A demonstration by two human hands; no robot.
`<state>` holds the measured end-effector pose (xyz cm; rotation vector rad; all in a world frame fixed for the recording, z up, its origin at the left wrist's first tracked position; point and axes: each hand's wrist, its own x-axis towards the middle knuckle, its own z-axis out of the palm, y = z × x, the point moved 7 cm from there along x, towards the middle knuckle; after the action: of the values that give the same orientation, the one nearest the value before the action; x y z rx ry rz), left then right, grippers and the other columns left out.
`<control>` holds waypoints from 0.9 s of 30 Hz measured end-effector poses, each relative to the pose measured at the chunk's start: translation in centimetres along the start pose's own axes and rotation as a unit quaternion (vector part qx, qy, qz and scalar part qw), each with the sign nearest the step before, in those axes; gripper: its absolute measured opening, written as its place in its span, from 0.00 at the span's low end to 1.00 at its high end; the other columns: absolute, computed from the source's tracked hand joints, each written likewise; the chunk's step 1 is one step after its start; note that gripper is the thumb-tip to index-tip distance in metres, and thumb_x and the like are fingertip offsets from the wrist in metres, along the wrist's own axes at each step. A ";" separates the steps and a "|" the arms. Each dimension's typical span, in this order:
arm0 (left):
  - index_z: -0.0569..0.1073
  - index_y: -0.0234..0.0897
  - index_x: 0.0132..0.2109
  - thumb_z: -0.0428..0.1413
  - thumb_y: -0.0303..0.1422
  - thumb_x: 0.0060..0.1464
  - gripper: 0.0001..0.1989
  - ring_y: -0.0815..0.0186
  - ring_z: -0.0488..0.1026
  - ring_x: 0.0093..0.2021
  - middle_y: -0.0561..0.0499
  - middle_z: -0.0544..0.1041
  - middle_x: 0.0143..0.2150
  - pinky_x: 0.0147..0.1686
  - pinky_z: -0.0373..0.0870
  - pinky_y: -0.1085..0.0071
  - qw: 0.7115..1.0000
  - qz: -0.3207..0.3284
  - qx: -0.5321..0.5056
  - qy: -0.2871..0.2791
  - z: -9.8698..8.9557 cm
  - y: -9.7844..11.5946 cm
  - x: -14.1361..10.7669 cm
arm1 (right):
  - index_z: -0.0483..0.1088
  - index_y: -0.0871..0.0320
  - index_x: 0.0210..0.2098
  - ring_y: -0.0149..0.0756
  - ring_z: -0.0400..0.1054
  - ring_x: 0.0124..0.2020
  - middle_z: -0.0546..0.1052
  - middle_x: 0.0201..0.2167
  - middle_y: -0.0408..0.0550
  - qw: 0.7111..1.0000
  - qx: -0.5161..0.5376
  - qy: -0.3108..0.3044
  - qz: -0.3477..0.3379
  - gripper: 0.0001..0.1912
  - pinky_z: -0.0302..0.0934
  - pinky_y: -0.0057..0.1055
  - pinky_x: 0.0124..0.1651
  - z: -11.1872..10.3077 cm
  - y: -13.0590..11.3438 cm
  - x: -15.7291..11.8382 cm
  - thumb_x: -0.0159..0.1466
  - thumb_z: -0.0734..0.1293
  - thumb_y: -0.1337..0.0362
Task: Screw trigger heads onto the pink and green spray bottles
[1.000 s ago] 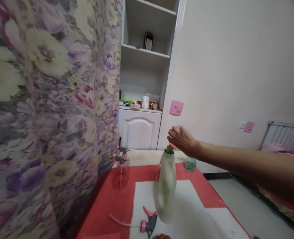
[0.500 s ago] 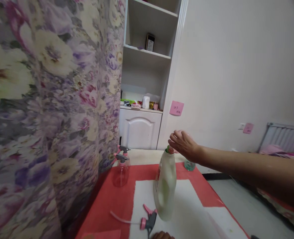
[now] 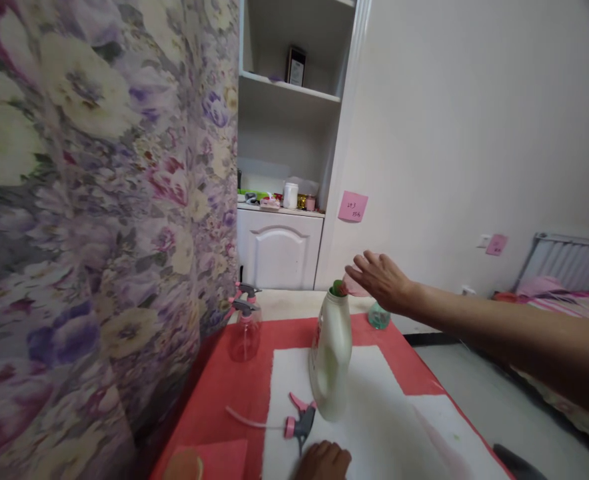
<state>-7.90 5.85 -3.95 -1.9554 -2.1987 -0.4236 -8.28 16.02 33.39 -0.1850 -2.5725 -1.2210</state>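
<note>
A pale green detergent jug (image 3: 332, 360) stands upright on white paper, with green showing at its mouth. My right hand (image 3: 379, 277) is closed around a see-through pinkish bottle (image 3: 355, 287), tilted with its neck at the jug's mouth; the fingers cover part of it. My left hand (image 3: 325, 460) rests low on the paper, loosely bent fingers showing and nothing visible in it. Just beyond it lies a grey and pink spray trigger (image 3: 300, 424) with its dip tube pointing left. Two clear spray bottles with grey and pink triggers, the nearer one (image 3: 244, 337) plainest, stand at the left.
A greenish clear container (image 3: 378, 316) stands at the far right of the red-covered table (image 3: 209, 393). Pink paper (image 3: 224, 459) and a round tan object (image 3: 183, 465) lie near left. A floral curtain (image 3: 124, 233) hangs along the left side; a white cabinet (image 3: 280, 250) stands behind.
My right hand and the bottle have shifted slightly right and up, showing more of the bottle. More of my left hand is in view, close to the spray trigger. The camera view has shifted slightly.
</note>
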 end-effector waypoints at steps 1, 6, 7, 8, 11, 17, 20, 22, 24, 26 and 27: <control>0.74 0.41 0.39 0.59 0.25 0.49 0.09 0.62 0.77 0.37 0.53 0.81 0.37 0.35 0.68 0.70 1.000 -0.007 -0.007 -0.018 -0.4 0.1 0.0 | 0.65 0.57 0.54 0.51 0.62 0.45 0.71 0.46 0.57 1.000 0.015 0.000 0.007 0.31 0.58 0.38 0.35 0.2 0.3 -0.2 0.51 0.67 0.78; 0.72 0.39 0.44 0.52 0.23 0.51 0.13 0.59 0.75 0.43 0.49 0.79 0.43 0.43 0.69 0.66 0.992 -0.039 -0.058 -0.108 -3.1 1.2 -0.6 | 0.58 0.56 0.61 0.50 0.63 0.49 0.70 0.50 0.55 0.993 0.108 -0.002 0.051 0.38 0.63 0.35 0.37 2.6 2.3 -2.0 0.51 0.68 0.74; 0.72 0.39 0.45 0.51 0.22 0.52 0.14 0.59 0.75 0.44 0.48 0.79 0.43 0.44 0.69 0.65 0.992 -0.037 -0.066 -0.105 -3.8 1.4 -0.6 | 0.55 0.56 0.62 0.50 0.63 0.51 0.68 0.53 0.56 0.986 0.153 0.003 0.070 0.40 0.65 0.36 0.39 3.5 2.8 -2.8 0.52 0.69 0.70; 0.71 0.39 0.45 0.50 0.22 0.52 0.14 0.59 0.74 0.44 0.48 0.79 0.43 0.45 0.69 0.64 0.992 -0.035 -0.072 -0.097 -4.4 1.6 -0.7 | 0.53 0.56 0.64 0.50 0.62 0.53 0.66 0.55 0.56 0.966 0.237 0.017 0.105 0.41 0.66 0.39 0.43 4.7 3.4 -3.8 0.53 0.69 0.67; 0.70 0.39 0.44 0.48 0.20 0.52 0.15 0.60 0.73 0.42 0.48 0.78 0.42 0.45 0.68 0.64 0.994 -0.023 -0.092 -0.059 -5.7 2.1 -1.0 | 0.52 0.52 0.64 0.48 0.63 0.56 0.65 0.58 0.55 0.822 0.528 0.049 0.206 0.42 0.63 0.46 0.55 10.4 3.0 -8.6 0.53 0.70 0.62; 0.70 0.38 0.43 0.46 0.19 0.51 0.16 0.61 0.71 0.40 0.48 0.77 0.39 0.43 0.70 0.64 0.993 0.000 -0.116 0.005 -6.2 2.2 -1.1 | 0.63 0.50 0.56 0.60 0.64 0.59 0.69 0.58 0.60 0.531 0.788 0.081 0.301 0.47 0.62 0.56 0.54 20.6 -9.4 -19.8 0.41 0.74 0.40; 0.71 0.37 0.46 0.45 0.19 0.52 0.17 0.60 0.72 0.40 0.46 0.77 0.40 0.45 0.72 0.62 0.994 -0.002 -0.108 -0.005 -6.5 2.3 -0.9 | 0.60 0.50 0.57 0.57 0.63 0.60 0.67 0.60 0.59 0.464 0.804 0.112 0.355 0.43 0.61 0.52 0.58 21.6 -16.1 -23.1 0.47 0.72 0.41; 0.71 0.36 0.47 0.45 0.20 0.52 0.18 0.60 0.73 0.41 0.45 0.77 0.41 0.45 0.73 0.61 0.995 -0.002 -0.098 -0.011 -6.8 2.5 -0.9 | 0.59 0.52 0.56 0.54 0.63 0.60 0.69 0.58 0.59 0.465 0.793 0.111 0.377 0.39 0.59 0.49 0.60 21.0 -19.1 -24.1 0.50 0.71 0.46; 0.71 0.36 0.48 0.45 0.20 0.53 0.19 0.60 0.74 0.43 0.44 0.78 0.43 0.46 0.74 0.61 0.996 -0.001 -0.092 -0.002 -7.1 2.8 -1.1 | 0.58 0.53 0.57 0.52 0.63 0.61 0.70 0.58 0.57 0.494 0.769 0.095 0.394 0.36 0.58 0.47 0.62 20.2 -20.7 -24.6 0.52 0.70 0.51; 0.71 0.36 0.49 0.44 0.20 0.53 0.19 0.60 0.74 0.44 0.44 0.79 0.44 0.47 0.75 0.62 0.995 -0.004 -0.097 0.012 -7.4 3.2 -1.5 | 0.57 0.53 0.58 0.51 0.63 0.61 0.70 0.57 0.56 0.517 0.752 0.082 0.401 0.35 0.57 0.46 0.63 19.6 -21.1 -24.9 0.53 0.70 0.56; 0.71 0.36 0.49 0.43 0.20 0.54 0.20 0.61 0.75 0.45 0.44 0.79 0.45 0.48 0.74 0.63 0.995 -0.010 -0.102 0.019 -7.5 3.3 -1.7 | 0.56 0.53 0.59 0.51 0.63 0.61 0.70 0.58 0.55 0.522 0.749 0.078 0.401 0.36 0.57 0.45 0.64 19.5 -21.2 -25.0 0.52 0.70 0.57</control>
<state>-4.89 2.14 2.92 -2.0072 -2.2308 -0.7083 6.59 17.91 -1.70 -0.6450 -1.9208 1.2879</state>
